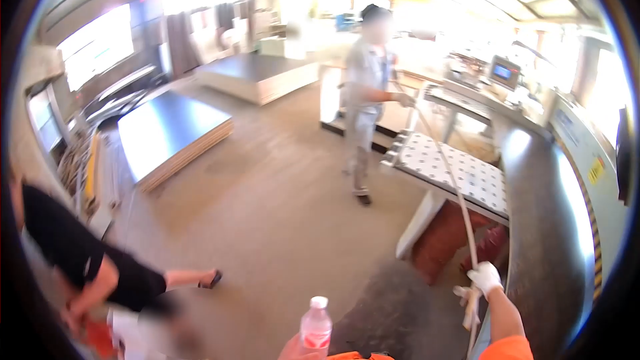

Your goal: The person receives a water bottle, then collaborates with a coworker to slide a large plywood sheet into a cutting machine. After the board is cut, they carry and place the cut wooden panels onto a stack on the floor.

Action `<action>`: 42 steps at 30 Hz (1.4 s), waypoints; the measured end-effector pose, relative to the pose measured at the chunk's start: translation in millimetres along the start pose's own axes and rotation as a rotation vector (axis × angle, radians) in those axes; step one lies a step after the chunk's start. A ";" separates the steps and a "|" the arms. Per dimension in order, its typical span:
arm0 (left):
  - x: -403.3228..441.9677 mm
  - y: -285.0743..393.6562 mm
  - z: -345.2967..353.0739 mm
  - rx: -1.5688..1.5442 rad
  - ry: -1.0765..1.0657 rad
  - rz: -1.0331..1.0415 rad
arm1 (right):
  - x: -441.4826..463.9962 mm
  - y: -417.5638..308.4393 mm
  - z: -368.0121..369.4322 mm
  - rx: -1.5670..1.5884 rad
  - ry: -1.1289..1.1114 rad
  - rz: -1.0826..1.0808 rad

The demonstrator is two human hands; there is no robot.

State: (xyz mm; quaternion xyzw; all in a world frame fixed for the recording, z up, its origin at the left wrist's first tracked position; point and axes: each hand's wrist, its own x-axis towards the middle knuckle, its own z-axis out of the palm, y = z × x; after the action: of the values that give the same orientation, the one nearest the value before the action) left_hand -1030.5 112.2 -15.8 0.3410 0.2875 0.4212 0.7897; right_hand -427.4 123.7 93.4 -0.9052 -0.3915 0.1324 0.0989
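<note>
The right hand (485,277), in a white glove, is closed around the lower part of a long pale strip (451,175); the left hand (293,349), half cut off by the bottom edge, appears wrapped around a clear plastic bottle (316,327) with a white cap. The strip looks light and fairly springy, bowing slightly along its length, so a firm grip near each end should steady it better than one at the middle; thin edges might slip or snag, and its material is unclear. It slants up past the white dotted worktable (460,168), beside the dark machine bed (540,227), toward a co-worker's hand (404,99), which seems to hold the far end.
</note>
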 end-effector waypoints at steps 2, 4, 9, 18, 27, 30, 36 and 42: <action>7.8 5.7 -72.8 0.020 -0.080 -0.079 | 22.4 -81.4 5.0 0.098 0.045 0.061; 13.0 11.6 -115.0 0.109 0.063 -0.155 | 76.1 -117.3 39.0 0.087 0.151 -0.045; 70.9 110.1 -66.0 0.169 0.087 -0.110 | 88.2 -227.1 57.1 0.184 0.057 -0.130; 204.0 151.2 -68.0 0.219 0.050 -0.122 | 27.7 -236.2 154.6 0.612 -0.283 -0.164; 303.5 185.0 0.5 0.180 -0.317 -0.328 | -57.7 -313.4 103.4 1.402 -0.392 0.107; 342.0 176.9 2.3 0.090 -0.494 -0.445 | -76.2 -339.9 95.7 1.451 -0.245 0.158; 344.3 169.9 -8.0 -0.108 -0.792 -0.720 | -129.0 -410.9 124.8 1.906 0.082 0.288; 316.8 143.0 -91.8 0.102 -0.808 -1.023 | -178.1 -474.5 107.6 1.764 0.239 0.535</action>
State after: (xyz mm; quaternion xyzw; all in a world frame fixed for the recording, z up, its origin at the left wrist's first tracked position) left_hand -1013.6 471.3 -12.2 0.3296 0.1137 -0.1830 0.9192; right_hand -902.6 320.8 154.7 -0.5703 0.0854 0.3066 0.7573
